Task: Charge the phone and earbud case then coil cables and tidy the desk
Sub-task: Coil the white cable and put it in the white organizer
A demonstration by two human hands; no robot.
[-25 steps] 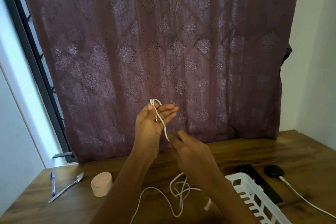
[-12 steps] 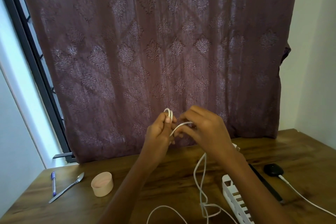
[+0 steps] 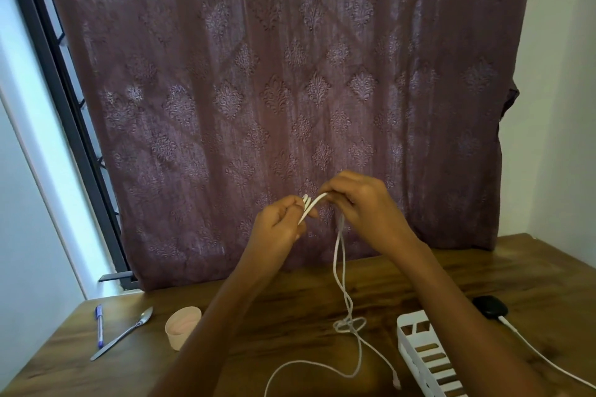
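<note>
White cable (image 3: pixel 338 255) was at the coiling step: left hand (image 3: pixel 277 229) pinched its small loops and right hand (image 3: pixel 361 203) fingers were clamped on it. The next move likely needed another wrap.

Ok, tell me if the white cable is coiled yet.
Partly: left hand pinches a few loops, the rest of the white cable trails tangled onto the desk.

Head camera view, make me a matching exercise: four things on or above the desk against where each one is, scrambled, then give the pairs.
1 pen
2 cup
3 white cable
4 earbud case

A held up by left hand and right hand
B right side of desk, charging lead plugged in
C leftmost on desk
D just right of spoon

Pairs: 1-C, 2-D, 3-A, 4-B
</note>
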